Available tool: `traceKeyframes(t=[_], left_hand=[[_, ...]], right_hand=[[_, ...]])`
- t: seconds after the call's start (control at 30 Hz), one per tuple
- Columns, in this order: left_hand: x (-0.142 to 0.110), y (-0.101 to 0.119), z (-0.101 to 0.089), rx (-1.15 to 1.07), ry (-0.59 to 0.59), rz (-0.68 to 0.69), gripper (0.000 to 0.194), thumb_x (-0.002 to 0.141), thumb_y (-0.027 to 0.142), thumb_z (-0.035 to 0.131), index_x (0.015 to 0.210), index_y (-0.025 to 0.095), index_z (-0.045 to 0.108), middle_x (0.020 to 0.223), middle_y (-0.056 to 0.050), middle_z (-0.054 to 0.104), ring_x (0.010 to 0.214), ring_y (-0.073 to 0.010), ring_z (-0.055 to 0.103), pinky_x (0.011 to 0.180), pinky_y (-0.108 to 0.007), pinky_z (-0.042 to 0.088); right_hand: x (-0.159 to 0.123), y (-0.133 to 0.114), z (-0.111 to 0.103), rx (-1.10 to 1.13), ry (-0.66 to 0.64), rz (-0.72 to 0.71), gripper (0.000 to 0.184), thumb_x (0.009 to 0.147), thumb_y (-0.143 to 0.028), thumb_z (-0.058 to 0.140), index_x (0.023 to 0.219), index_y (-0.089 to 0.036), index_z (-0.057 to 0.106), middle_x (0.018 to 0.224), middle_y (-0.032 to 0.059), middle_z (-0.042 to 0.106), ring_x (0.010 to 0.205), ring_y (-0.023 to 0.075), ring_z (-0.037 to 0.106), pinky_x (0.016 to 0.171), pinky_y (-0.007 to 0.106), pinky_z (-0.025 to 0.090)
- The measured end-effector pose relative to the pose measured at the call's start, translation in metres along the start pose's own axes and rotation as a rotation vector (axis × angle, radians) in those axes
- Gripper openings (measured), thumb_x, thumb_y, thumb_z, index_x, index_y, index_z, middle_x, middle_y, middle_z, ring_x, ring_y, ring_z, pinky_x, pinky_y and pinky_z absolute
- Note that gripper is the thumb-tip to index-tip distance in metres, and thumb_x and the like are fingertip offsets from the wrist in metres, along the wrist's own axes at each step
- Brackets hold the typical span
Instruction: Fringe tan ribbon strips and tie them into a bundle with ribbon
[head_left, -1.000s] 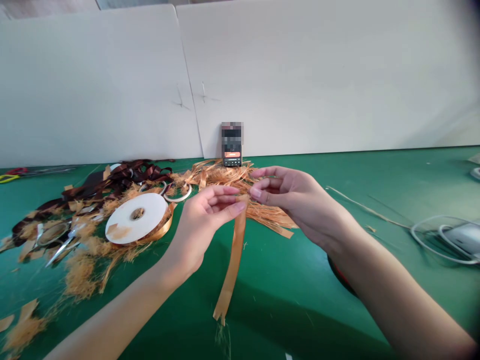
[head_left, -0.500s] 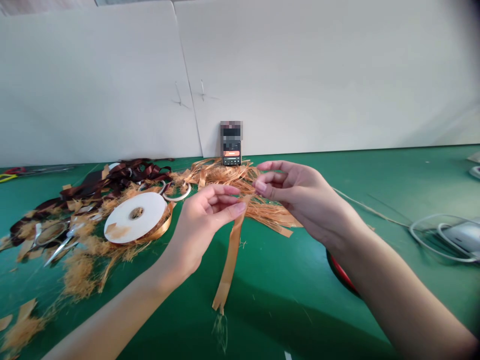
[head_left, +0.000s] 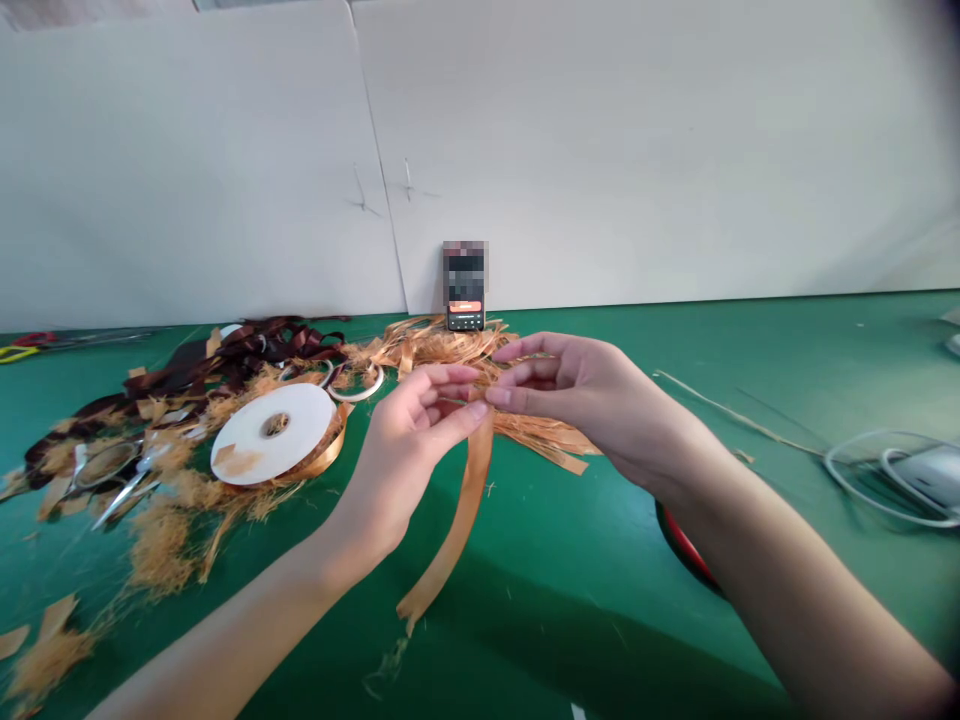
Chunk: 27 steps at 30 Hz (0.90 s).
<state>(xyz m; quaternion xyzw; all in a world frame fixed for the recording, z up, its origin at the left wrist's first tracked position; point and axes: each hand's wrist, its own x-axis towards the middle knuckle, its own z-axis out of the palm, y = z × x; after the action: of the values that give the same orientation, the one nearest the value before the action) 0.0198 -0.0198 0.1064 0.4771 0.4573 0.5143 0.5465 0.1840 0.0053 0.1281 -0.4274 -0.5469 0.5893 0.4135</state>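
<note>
A strip of golden-brown ribbon (head_left: 459, 530) hangs from my fingers, its lower end frayed into loose threads. My left hand (head_left: 420, 425) pinches the ribbon's top end between thumb and fingers. Close beside it, my right hand (head_left: 566, 380) also pinches at that top end, thumb against fingertips. The two sets of fingertips almost meet. Behind the hands lies a heap of cut, frayed ribbon strips (head_left: 544, 440) of the same colour.
A white ribbon spool (head_left: 262, 440) stands left amid frayed threads, scissors (head_left: 124, 495) and dark brown ribbon (head_left: 187, 375). A phone (head_left: 465, 287) leans on the white wall. A red-and-black round object (head_left: 684, 545) sits under my right forearm. A white cable (head_left: 862, 500) lies right.
My right hand has moved slightly left and down, closing in on the left fingertips at the ribbon's top. The ribbon's lower end has swung to the left and curves more.
</note>
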Motion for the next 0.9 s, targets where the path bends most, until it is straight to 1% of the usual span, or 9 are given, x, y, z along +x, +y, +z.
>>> traceKeyframes(t=[0.13,0.27,0.4,0.5,0.57,0.67,0.73,0.77,0.9], left_hand=[[0.000,-0.002,0.000,0.004,0.000,0.007,0.019,0.077,0.027,0.071,0.094,0.019,0.064,0.091,0.000,0.064,0.089,-0.0116,0.059,0.077,-0.020,0.047],[0.002,-0.004,-0.002,-0.039,0.028,0.081,0.013,0.077,0.023,0.071,0.087,0.020,0.063,0.086,0.003,0.061,0.085,-0.0088,0.057,0.076,-0.018,0.045],[0.003,-0.003,-0.003,-0.103,0.059,0.128,0.013,0.076,0.021,0.072,0.084,0.021,0.062,0.084,0.003,0.059,0.079,-0.0074,0.055,0.072,-0.017,0.045],[0.003,-0.002,-0.004,-0.091,0.068,0.110,0.015,0.075,0.023,0.073,0.085,0.020,0.062,0.085,0.002,0.060,0.079,-0.0084,0.056,0.069,-0.017,0.046],[0.003,-0.002,-0.004,-0.063,0.062,0.088,0.016,0.075,0.025,0.073,0.086,0.020,0.062,0.084,0.001,0.061,0.080,-0.0095,0.057,0.068,-0.017,0.046],[0.004,-0.003,-0.005,-0.029,0.045,0.080,0.017,0.076,0.028,0.072,0.088,0.021,0.062,0.084,0.001,0.062,0.082,-0.0105,0.058,0.068,-0.018,0.046],[0.003,-0.005,-0.005,-0.008,0.032,0.089,0.017,0.076,0.028,0.073,0.088,0.020,0.063,0.086,0.001,0.063,0.084,-0.0110,0.059,0.070,-0.019,0.047],[0.003,-0.005,-0.005,0.001,0.025,0.092,0.018,0.076,0.028,0.073,0.088,0.020,0.063,0.088,0.000,0.064,0.085,-0.0112,0.060,0.071,-0.020,0.047],[0.002,-0.006,-0.002,-0.021,-0.021,0.051,0.022,0.075,0.028,0.074,0.091,0.019,0.063,0.089,0.000,0.066,0.086,-0.0120,0.062,0.075,-0.021,0.048]], right_hand=[[0.000,0.000,0.002,-0.047,0.009,-0.011,0.029,0.068,-0.013,0.075,0.090,-0.017,0.057,0.066,-0.0023,0.069,0.067,0.0126,0.067,0.071,0.030,0.055],[0.001,0.001,0.003,-0.055,-0.011,0.006,0.030,0.067,-0.008,0.072,0.088,-0.018,0.054,0.062,-0.0035,0.067,0.062,0.0112,0.064,0.066,0.028,0.054],[0.002,0.001,-0.002,-0.065,0.020,-0.015,0.031,0.066,-0.011,0.074,0.090,-0.018,0.057,0.063,-0.0039,0.065,0.063,0.0113,0.063,0.068,0.029,0.053],[0.002,-0.001,-0.007,-0.094,0.076,-0.044,0.030,0.065,-0.017,0.076,0.091,-0.018,0.061,0.068,-0.0014,0.065,0.068,0.0132,0.063,0.071,0.031,0.052],[0.001,-0.002,-0.008,-0.120,0.095,-0.053,0.030,0.066,-0.022,0.077,0.092,-0.019,0.063,0.076,0.0016,0.067,0.074,0.0149,0.063,0.072,0.032,0.052],[-0.001,-0.003,-0.005,-0.151,-0.003,-0.031,0.029,0.067,-0.030,0.077,0.091,-0.020,0.066,0.086,0.0038,0.068,0.080,0.0159,0.063,0.072,0.030,0.053],[-0.001,-0.001,-0.002,-0.140,-0.081,-0.009,0.023,0.067,-0.032,0.077,0.085,-0.019,0.067,0.084,0.0034,0.069,0.080,0.0154,0.063,0.072,0.030,0.053],[-0.001,0.000,0.000,-0.126,-0.096,-0.008,0.021,0.067,-0.032,0.076,0.080,-0.018,0.067,0.081,0.0028,0.069,0.079,0.0148,0.063,0.072,0.030,0.052],[0.002,0.005,0.003,-0.074,-0.042,-0.036,0.018,0.065,-0.030,0.078,0.069,-0.017,0.066,0.070,-0.0010,0.066,0.071,0.0115,0.062,0.071,0.027,0.050]])
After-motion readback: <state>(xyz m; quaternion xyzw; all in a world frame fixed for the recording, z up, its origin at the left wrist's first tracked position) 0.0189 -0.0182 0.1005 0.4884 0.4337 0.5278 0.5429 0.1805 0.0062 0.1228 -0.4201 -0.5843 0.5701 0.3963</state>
